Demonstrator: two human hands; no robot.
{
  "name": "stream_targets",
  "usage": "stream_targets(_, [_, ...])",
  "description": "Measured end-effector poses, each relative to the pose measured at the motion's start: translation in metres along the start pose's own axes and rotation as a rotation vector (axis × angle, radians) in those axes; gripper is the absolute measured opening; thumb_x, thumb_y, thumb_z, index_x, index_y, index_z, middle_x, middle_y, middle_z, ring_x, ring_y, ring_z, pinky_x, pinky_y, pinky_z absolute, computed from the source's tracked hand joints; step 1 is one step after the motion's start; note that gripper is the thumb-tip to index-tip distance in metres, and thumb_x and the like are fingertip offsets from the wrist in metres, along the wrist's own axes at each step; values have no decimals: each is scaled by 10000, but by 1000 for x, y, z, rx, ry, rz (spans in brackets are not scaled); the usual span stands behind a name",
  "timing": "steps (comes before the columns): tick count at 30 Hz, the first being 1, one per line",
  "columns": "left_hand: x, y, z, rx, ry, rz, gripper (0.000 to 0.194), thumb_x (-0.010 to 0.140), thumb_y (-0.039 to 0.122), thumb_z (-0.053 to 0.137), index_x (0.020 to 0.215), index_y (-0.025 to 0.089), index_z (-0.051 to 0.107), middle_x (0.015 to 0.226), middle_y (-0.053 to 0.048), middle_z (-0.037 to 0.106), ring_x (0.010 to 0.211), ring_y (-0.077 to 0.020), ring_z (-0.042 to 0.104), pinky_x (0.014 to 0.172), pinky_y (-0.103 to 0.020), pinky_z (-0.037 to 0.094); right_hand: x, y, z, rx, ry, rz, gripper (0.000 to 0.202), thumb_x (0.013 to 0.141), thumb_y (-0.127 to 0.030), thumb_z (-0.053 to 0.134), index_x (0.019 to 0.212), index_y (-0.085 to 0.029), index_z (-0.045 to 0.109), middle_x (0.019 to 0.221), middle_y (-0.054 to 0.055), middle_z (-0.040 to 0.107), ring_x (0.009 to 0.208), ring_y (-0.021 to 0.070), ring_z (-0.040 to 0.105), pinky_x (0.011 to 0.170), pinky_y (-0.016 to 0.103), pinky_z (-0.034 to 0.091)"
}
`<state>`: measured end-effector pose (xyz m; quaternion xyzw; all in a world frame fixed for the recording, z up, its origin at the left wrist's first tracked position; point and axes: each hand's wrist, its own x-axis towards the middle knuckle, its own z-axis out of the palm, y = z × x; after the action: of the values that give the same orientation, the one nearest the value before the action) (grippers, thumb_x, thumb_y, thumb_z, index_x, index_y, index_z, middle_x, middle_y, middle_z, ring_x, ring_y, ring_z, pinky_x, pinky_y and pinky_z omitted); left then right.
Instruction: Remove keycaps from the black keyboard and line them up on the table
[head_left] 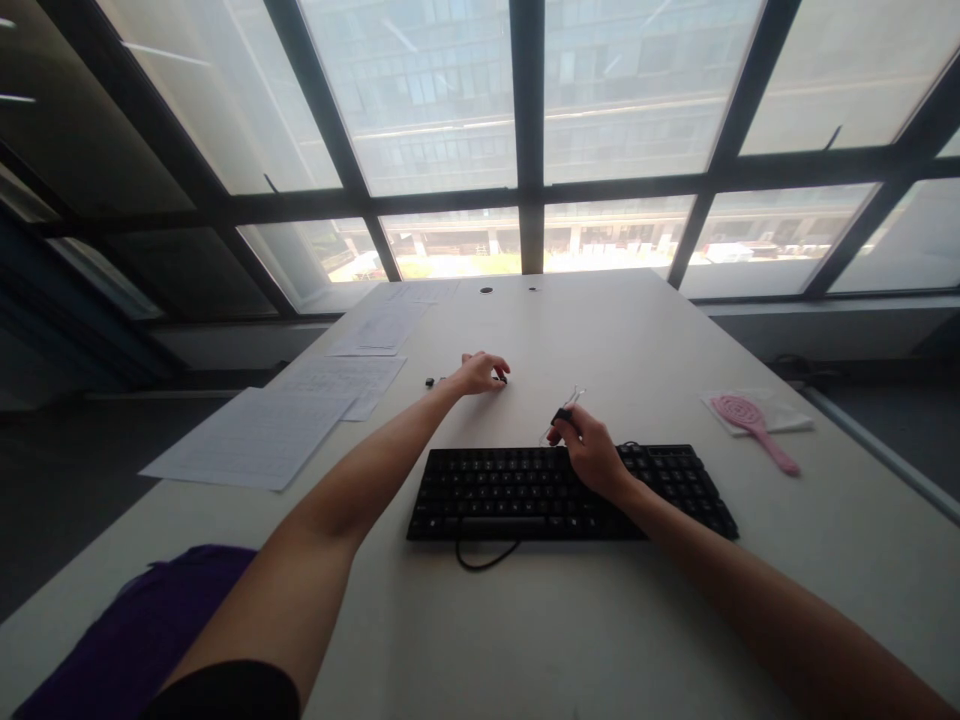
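A black keyboard lies across the table in front of me. Over its upper edge, my right hand is closed around a small wire keycap puller, its thin metal wires sticking out past the fingers. Further from me and to the left, my left hand is down at the tabletop. Its thumb and fingertips pinch a small black keycap. Another small dark keycap rests left of that wrist; more small pieces beside it are partly hidden by the hand.
Written paper sheets spread along the table's left side. At the right, a pink hairbrush lies partly on a white wrapper. Purple cloth sits by my left arm. A cable loops out below the keyboard. Windows stand beyond the table.
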<state>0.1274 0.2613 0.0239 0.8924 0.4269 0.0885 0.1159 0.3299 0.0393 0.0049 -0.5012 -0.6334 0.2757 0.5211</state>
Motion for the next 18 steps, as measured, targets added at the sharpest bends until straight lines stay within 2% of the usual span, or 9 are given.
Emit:
stream_targets(3, [-6,2,-5,-1,-6,0,306,740,302,692,1042,252,710,1017,-19,743,1097,-276,559,994,-468,284,0,-1,0,-5,1,-2,176,950,-272,491,807,-216,577,746,10,687,717,172,631,728,302,451])
stream_targets(6, [-14,6,-15,-2,9,9,379,740,316,722,1114,273,684,1164,-24,700,1173,-290,516,995,-469,315,0,1,1,13,18,-8,194,957,-282,484,803,-213,581,751,14,686,721,173,632,727,301,454])
stream_targets(10, [-28,23,-24,15,82,-15,373,803,298,683,1174,269,658,1292,-53,627,1244,-311,463,1024,-506,317,2,5,2,68,119,12,172,957,-306,483,839,-211,564,767,26,687,704,176,633,693,301,464])
stream_targets(14, [-57,68,-12,62,168,-20,298,889,254,564,1167,238,671,1224,-77,655,1163,-306,533,997,-492,385,5,3,-2,69,207,27,162,946,-305,481,829,-211,543,730,22,665,673,177,618,658,295,458])
stream_targets(18, [-100,124,20,1,126,150,327,915,170,467,1169,197,671,1102,-106,694,1041,-256,610,936,-393,459,7,0,-10,-50,111,-2,181,925,-258,478,763,-212,546,679,6,636,651,168,590,663,289,434])
